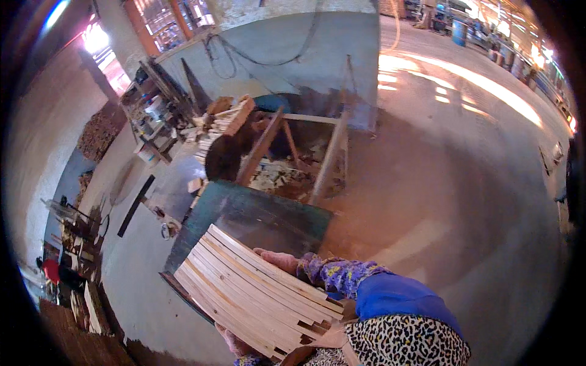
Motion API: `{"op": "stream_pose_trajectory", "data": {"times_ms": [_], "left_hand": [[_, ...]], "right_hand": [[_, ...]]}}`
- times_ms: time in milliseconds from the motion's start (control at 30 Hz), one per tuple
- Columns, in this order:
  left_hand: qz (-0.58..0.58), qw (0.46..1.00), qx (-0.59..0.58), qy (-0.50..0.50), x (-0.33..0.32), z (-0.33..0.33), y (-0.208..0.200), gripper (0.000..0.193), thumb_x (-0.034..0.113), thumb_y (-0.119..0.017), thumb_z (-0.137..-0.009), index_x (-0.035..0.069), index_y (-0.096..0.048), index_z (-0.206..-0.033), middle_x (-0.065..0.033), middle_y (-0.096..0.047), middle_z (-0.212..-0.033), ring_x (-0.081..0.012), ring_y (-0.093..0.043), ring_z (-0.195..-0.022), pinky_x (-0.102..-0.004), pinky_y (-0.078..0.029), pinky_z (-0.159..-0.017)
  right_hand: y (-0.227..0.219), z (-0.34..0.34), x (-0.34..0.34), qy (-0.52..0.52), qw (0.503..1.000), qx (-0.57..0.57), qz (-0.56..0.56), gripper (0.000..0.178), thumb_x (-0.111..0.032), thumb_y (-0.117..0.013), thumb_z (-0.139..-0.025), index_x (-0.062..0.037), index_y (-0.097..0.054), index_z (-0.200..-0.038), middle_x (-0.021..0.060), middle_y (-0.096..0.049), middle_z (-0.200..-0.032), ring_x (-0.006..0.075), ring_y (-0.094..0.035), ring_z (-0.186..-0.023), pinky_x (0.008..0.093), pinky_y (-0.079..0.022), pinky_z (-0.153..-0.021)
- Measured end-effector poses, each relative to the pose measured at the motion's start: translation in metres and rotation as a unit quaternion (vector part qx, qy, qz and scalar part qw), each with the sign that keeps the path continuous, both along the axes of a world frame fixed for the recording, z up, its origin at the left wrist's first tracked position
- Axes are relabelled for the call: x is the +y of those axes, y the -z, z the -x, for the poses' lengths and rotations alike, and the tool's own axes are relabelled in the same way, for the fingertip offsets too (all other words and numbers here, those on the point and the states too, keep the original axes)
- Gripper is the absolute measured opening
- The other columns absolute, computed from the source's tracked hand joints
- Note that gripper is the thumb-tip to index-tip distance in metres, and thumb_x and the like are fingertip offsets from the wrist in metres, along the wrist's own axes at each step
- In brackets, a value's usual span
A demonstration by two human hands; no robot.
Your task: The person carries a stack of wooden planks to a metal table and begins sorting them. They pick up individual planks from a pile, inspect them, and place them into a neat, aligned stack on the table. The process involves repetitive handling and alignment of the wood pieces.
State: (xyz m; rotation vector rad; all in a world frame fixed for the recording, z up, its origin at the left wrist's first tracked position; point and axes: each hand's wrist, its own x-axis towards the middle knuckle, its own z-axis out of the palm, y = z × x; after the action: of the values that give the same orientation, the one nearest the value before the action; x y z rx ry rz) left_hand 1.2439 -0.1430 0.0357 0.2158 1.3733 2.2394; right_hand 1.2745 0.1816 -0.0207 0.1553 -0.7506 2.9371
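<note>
A bundle of pale wooden slats (250, 283), laid side by side, slants across the lower middle of the view. My right hand (278, 259) is closed against the far right edge of the bundle, below a purple patterned cuff and a blue sleeve. At the opposite, near edge my left hand (232, 341) grips the slats from the side, its fingers partly hidden beneath them. The slats lie over the front of a dark green worktable (268, 213), and their notched, uneven ends are close to my body. Whether the bundle rests on the tabletop cannot be told.
Beyond the worktable stands a wooden frame (329, 158) with offcuts under it. Stacked wood pieces (229, 125) sit to its left. A dark bar (135, 206) lies on the floor at left. Farther off are a person in red (51, 270) and a blue barrel (459, 33).
</note>
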Motion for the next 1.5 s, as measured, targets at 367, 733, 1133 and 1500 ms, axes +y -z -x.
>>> {"op": "stream_pose_trajectory", "data": {"times_ms": [367,733,1133,1500], "left_hand": [[-0.089,0.984,-0.147,-0.046,-0.001,-0.028,-0.085,0.080,0.052,-0.056,-0.107,0.012,-0.028,-0.170,-0.0167,-0.043,-0.166,-0.0359,-0.048,-0.147,-0.0536,-0.044,-0.121],[0.061,0.909,-0.405,-0.077,-0.029,-0.015,-0.061,0.076,0.064,-0.054,-0.108,0.006,-0.056,-0.156,-0.0156,-0.065,-0.150,-0.0288,-0.066,-0.131,-0.0450,-0.055,-0.111],[0.096,0.985,-0.087,-0.116,0.006,0.016,0.011,0.061,0.046,-0.063,-0.104,-0.001,-0.068,-0.142,-0.0144,-0.073,-0.134,-0.0209,-0.067,-0.119,-0.0390,-0.054,-0.104],[0.112,0.930,0.007,-0.351,-0.123,-0.024,-0.068,0.095,0.057,-0.079,-0.089,-0.004,-0.048,-0.155,-0.0158,-0.065,-0.141,-0.0227,-0.062,-0.127,-0.0411,-0.051,-0.111]], "right_hand": [[-0.077,-0.088,0.017,0.129,0.799,-0.188,-0.556,0.055,-0.052,-0.060,-0.110,-0.0091,-0.063,-0.145,0.0020,-0.063,-0.142,0.0181,-0.056,-0.132,0.0388,-0.045,-0.113],[-0.077,-0.040,0.061,-0.070,0.906,-0.382,-0.169,0.061,-0.058,-0.067,-0.105,-0.0141,-0.065,-0.147,0.0028,-0.069,-0.143,0.0205,-0.066,-0.125,0.0419,-0.054,-0.108],[-0.073,0.036,0.050,-0.218,0.859,-0.362,-0.291,0.062,-0.059,-0.068,-0.104,-0.0138,-0.065,-0.147,0.0033,-0.069,-0.143,0.0209,-0.066,-0.125,0.0419,-0.055,-0.108],[-0.078,0.176,-0.109,-0.428,0.812,-0.193,-0.347,0.063,-0.059,-0.068,-0.103,-0.0135,-0.064,-0.147,0.0038,-0.069,-0.142,0.0213,-0.067,-0.125,0.0418,-0.055,-0.108]]}}
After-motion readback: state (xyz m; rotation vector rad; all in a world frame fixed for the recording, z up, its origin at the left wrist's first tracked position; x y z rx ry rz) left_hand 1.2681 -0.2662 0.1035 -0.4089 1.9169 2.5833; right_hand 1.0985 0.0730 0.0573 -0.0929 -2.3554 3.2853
